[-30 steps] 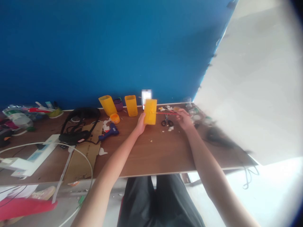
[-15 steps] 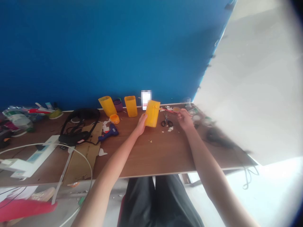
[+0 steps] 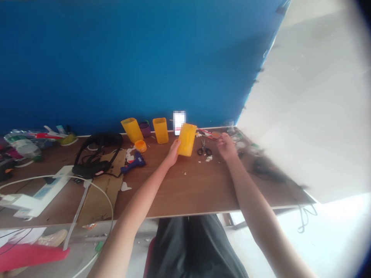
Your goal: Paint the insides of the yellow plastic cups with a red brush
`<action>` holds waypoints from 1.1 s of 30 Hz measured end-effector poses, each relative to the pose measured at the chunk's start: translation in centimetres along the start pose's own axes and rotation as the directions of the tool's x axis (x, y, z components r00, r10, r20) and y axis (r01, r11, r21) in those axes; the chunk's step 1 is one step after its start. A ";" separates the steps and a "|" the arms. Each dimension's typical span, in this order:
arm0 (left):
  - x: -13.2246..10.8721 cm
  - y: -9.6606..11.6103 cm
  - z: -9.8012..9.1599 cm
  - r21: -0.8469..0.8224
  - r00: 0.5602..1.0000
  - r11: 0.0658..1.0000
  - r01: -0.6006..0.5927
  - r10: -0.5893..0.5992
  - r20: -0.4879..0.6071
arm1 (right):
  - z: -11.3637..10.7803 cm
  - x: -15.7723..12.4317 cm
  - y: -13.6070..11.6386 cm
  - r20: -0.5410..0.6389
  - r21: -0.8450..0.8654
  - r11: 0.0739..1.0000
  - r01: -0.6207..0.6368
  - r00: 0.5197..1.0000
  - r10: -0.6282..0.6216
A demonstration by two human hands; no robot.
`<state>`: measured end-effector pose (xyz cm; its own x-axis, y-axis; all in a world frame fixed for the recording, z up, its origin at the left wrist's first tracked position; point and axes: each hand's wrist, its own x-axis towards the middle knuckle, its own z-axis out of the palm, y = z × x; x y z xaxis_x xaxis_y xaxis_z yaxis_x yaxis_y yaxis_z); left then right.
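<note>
My left hand [image 3: 173, 151] grips a yellow plastic cup [image 3: 187, 139], tilted to the right just above the brown table [image 3: 185, 185]. My right hand [image 3: 226, 147] is closed in a pinch on a thin red brush [image 3: 206, 133], whose tip points left toward the cup's top. Black-handled scissors [image 3: 204, 150] lie on the table between my two hands, among white paper scraps.
Two more yellow cups [image 3: 131, 129] [image 3: 160, 130] stand by the blue wall, with a purple pot [image 3: 144, 128] between them. An orange paint jar [image 3: 140, 145], a blue glue gun [image 3: 133, 162], cardboard [image 3: 101, 189], black cables [image 3: 95, 154] and a white power strip [image 3: 37, 193] lie to the left.
The cup has tilted to the right and shifted slightly right. The brush has drawn back from the cup's face toward its top edge.
</note>
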<state>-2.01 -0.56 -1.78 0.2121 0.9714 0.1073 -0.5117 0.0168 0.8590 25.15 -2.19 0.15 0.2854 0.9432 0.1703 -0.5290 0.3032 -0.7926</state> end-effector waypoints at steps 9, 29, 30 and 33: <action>0.4 -0.3 -0.3 -0.041 1.000 0.999 0.002 -0.003 -0.013 | 0.8 -0.8 0.1 0.112 -0.034 0.998 -0.059 0.992 0.063; 0.4 -0.1 -0.4 -0.050 0.999 0.999 0.008 -0.010 -0.044 | 0.8 -1.2 -0.3 0.225 -0.092 0.992 -0.085 0.969 0.104; 0.3 0.0 -0.4 -0.054 0.999 0.998 0.008 -0.010 -0.048 | 0.7 -1.2 -0.3 0.232 -0.090 0.992 -0.084 0.967 0.103; 0.2 0.1 -0.2 -0.073 0.998 0.997 0.016 -0.020 -0.058 | 0.4 -1.0 0.1 0.248 -0.080 0.994 -0.077 0.964 0.094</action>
<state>-2.21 -0.33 -1.75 0.1733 0.9830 0.0608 -0.5680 0.0493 0.8215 24.53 -3.02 0.15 0.0267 0.9717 0.2348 -0.4838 0.2181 -0.8476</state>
